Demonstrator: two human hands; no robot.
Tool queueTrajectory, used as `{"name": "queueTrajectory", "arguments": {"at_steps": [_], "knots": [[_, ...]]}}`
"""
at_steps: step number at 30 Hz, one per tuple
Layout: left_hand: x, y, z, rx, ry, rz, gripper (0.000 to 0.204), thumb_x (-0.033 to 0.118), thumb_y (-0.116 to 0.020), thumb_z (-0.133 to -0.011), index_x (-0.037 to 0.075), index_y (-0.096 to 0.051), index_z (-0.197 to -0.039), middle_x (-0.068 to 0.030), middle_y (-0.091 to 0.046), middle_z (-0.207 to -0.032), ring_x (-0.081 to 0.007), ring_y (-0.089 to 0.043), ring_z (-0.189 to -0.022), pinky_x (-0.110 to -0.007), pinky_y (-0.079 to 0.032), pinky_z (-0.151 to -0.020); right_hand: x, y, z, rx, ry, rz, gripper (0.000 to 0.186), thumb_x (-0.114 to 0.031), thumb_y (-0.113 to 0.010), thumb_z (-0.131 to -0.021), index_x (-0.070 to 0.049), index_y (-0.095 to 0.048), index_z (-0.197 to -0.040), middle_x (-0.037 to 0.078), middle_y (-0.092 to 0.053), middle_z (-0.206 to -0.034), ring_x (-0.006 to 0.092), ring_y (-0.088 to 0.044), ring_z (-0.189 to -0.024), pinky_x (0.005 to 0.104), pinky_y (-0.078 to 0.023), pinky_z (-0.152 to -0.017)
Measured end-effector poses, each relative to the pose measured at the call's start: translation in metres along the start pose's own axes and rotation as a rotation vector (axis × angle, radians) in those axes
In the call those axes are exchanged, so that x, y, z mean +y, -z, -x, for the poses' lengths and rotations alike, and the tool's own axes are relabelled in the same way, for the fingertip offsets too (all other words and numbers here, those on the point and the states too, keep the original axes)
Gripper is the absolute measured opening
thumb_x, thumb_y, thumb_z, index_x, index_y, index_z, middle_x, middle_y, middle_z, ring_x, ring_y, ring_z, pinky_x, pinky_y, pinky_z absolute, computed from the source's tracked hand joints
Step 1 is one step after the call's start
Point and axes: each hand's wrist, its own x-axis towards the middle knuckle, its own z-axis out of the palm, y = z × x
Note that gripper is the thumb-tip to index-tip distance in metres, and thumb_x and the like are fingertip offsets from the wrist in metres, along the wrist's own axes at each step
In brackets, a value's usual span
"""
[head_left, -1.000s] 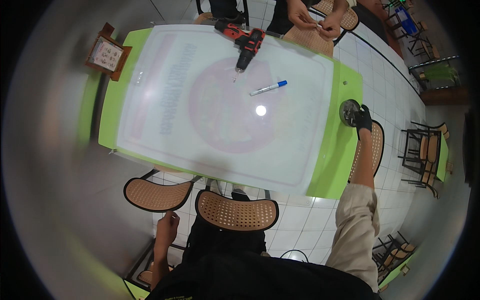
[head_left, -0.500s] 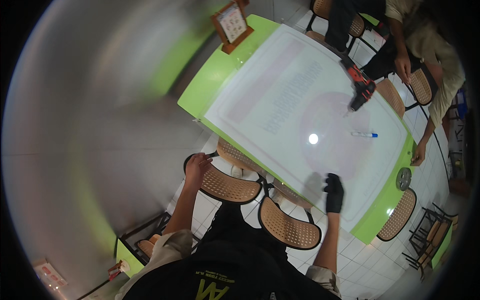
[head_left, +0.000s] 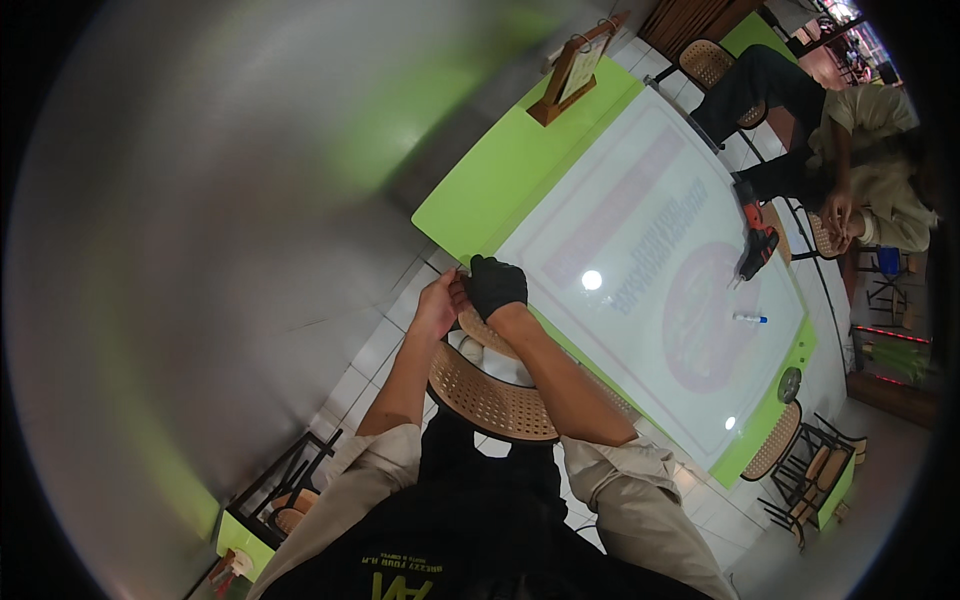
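Where the left hand (head_left: 438, 304) met the gloved right hand (head_left: 497, 288) at the tabletop (head_left: 520, 190), both grips looked curled, around what I couldn't tell; a hasty tug might have skewed the white panel (head_left: 590, 235) on top, rolling the marker (head_left: 750, 318).

We find the indoor light moderate. To the right of the gloved right hand (head_left: 497, 287), a round white glare (head_left: 592, 280) sits on the glossy white board (head_left: 660, 255), with a smaller one farther right. Left of the hand, the greyish wall (head_left: 250, 220) looks soft, with blurred green streaks (head_left: 360, 140). Toward the black rim, straight edges bend.
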Motion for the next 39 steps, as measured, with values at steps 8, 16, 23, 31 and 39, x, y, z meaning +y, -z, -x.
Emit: {"name": "queueTrajectory", "arguments": {"at_steps": [8, 16, 23, 31, 39], "knots": [[0.020, -0.003, 0.003, -0.059, -0.029, -0.145, 0.032, 0.028, -0.041, -0.101, 0.002, -0.060, -0.103, -0.0087, -0.065, -0.093, -0.0188, -0.063, -0.084, -0.032, -0.051, -0.079, -0.013, 0.010, -0.001, 0.106, 0.097, 0.151, 0.018, -0.019, -0.058, -0.083, -0.008, -0.061, -0.097, 0.014, -0.066, -0.089, 0.0309, -0.067, -0.082, 0.0429, -0.052, -0.069], [0.024, -0.006, 0.004, -0.035, -0.006, -0.131, 0.027, 0.025, -0.043, -0.101, 0.004, -0.061, -0.101, -0.0044, -0.063, -0.089, -0.0141, -0.062, -0.079, -0.028, -0.050, -0.071, -0.027, 0.022, 0.007, 0.115, 0.061, -0.032, 0.023, -0.020, -0.059, -0.084, -0.005, -0.057, -0.100, 0.016, -0.061, -0.094, 0.0341, -0.064, -0.088, 0.0449, -0.053, -0.072], [0.013, -0.008, 0.004, -0.113, 0.026, 0.138, 0.017, 0.019, -0.050, -0.099, 0.005, -0.059, -0.100, -0.0007, -0.059, -0.082, -0.0125, -0.059, -0.073, -0.029, -0.049, -0.068, -0.012, 0.016, 0.006, 0.104, 0.075, -0.022, 0.025, -0.021, -0.061, -0.082, -0.003, -0.057, -0.100, 0.018, -0.062, -0.092, 0.0359, -0.064, -0.086, 0.0451, -0.053, -0.072], [0.022, -0.011, 0.008, -0.114, 0.115, 0.190, 0.017, 0.016, -0.053, -0.097, 0.004, -0.061, -0.108, -0.0019, -0.063, -0.094, -0.0141, -0.060, -0.086, -0.030, -0.051, -0.078, -0.021, 0.031, 0.001, 0.017, -0.038, -0.049, 0.025, -0.018, -0.061, -0.082, -0.004, -0.058, -0.103, 0.017, -0.062, -0.094, 0.0358, -0.064, -0.085, 0.0448, -0.053, -0.072], [0.023, 0.008, -0.003, -0.418, 0.139, 0.181, 0.028, 0.014, -0.055, -0.097, 0.001, -0.058, -0.122, -0.0054, -0.063, -0.111, -0.0138, -0.060, -0.092, -0.031, -0.051, -0.085, -0.027, 0.039, 0.005, 0.051, -0.063, -0.082, 0.027, -0.020, -0.061, -0.084, -0.004, -0.057, -0.106, 0.017, -0.061, -0.098, 0.0353, -0.063, -0.085, 0.0454, -0.052, -0.070]]}}
